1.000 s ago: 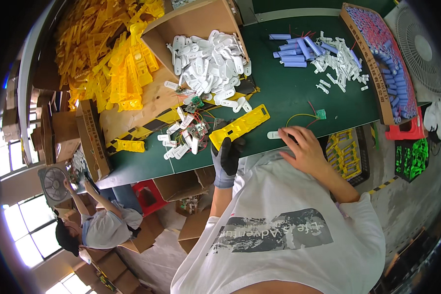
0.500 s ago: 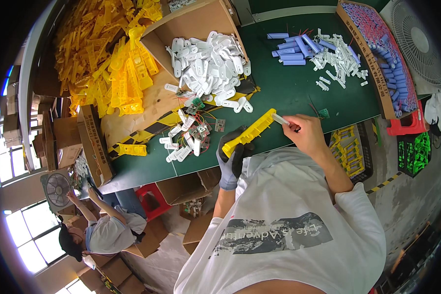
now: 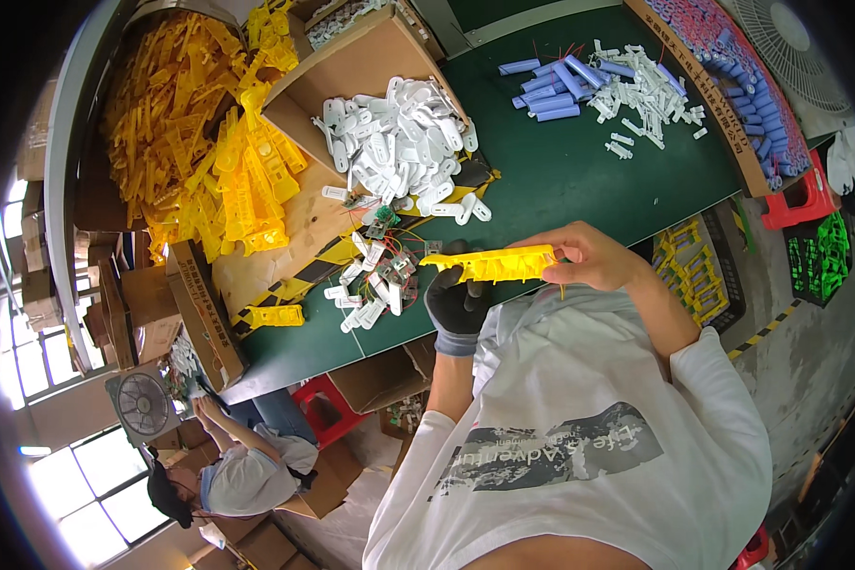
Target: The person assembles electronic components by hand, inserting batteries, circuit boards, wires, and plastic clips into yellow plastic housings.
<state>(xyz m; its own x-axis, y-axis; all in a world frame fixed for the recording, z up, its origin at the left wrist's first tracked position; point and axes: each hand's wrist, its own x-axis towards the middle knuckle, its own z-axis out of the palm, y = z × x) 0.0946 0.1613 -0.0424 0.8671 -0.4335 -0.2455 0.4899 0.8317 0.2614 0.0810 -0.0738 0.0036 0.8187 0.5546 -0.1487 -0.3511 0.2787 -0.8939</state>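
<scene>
A long yellow plastic shell [image 3: 503, 264] lies level between my hands, ribbed along its lower edge. My left hand [image 3: 454, 309], in a grey and black glove, is closed round its left end. The bare fingers of my right hand [image 3: 594, 256] pinch its right end; whatever else they hold is hidden. Just beyond the left hand are small circuit boards [image 3: 404, 266] with thin wires and white plastic pieces. Farther back, white oval plastic covers [image 3: 399, 142] spill out of a cardboard box [image 3: 342, 71].
Blue-wrapped cells [image 3: 553, 90] and small white clips [image 3: 641, 100] lie on the green table [image 3: 532, 176]. A carton of cells [image 3: 708, 104] stands at right. Yellow shells [image 3: 176, 114] heap at far left. A co-worker [image 3: 252, 475] sits at lower left. Yellow parts fill a crate [image 3: 731, 256].
The yellow shell has turned from slanted to nearly level. My right hand has closed on its right end, and the white strip it held is out of sight. The view has shifted slightly.
</scene>
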